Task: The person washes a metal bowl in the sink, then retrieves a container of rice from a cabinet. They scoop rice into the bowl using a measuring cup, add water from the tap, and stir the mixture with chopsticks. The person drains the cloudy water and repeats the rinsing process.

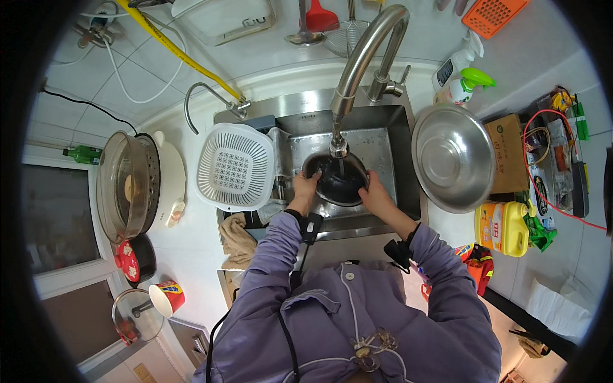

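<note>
Both my hands hold a dark round pot [341, 182] by its opposite sides, inside the stainless-steel sink [376, 143]. My left hand [305, 189] grips the left rim, thumb over the edge. On the right rim my right hand [378, 195] has its fingers curled round the outside. Water from the steel faucet [346, 91] runs down into the pot, straight below the spray head. The pot's underside is hidden. A white plastic colander basket [234, 165] rests over the sink's left side, close to my left hand.
Right of the sink leans a large steel basin [452, 158], with a yellow detergent jug [515, 230] and spray bottles [462, 88] nearby. A beige rag [238, 242] hangs at the front left edge. Farther left stand an electric steamer [143, 186] and a paper tub [166, 298].
</note>
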A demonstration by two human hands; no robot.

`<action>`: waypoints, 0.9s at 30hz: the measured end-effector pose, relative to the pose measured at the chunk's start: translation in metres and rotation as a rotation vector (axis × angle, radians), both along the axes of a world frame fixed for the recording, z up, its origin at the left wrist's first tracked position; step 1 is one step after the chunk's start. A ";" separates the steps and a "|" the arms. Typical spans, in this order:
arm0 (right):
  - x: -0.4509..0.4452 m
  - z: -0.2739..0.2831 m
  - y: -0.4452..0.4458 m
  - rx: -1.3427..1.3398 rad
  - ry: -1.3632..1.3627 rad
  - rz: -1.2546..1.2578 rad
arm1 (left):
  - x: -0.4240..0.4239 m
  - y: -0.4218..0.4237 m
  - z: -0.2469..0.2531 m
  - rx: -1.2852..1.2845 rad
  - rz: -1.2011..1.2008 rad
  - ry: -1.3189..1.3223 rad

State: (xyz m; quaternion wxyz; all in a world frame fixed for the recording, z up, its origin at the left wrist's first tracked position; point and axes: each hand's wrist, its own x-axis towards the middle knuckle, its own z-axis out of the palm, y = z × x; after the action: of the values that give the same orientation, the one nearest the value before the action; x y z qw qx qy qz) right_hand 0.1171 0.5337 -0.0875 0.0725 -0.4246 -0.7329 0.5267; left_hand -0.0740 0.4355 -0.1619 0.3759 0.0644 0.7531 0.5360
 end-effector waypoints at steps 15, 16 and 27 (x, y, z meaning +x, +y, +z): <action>-0.035 -0.034 0.018 0.525 -0.328 0.124 | -0.004 -0.026 0.029 -0.146 -0.358 0.720; -0.031 -0.038 0.023 0.499 -0.285 0.104 | -0.005 -0.031 0.026 -0.211 -0.355 0.634; 0.005 -0.052 0.015 -0.851 -0.066 -0.161 | 0.003 -0.055 0.071 -0.281 -0.209 -0.451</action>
State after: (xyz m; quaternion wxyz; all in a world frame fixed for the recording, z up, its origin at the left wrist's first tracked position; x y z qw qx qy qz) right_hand 0.1221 0.5483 -0.1395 -0.0917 -0.4891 -0.4171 0.7605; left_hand -0.0715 0.3807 -0.0906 0.5924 -0.0317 0.7066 0.3857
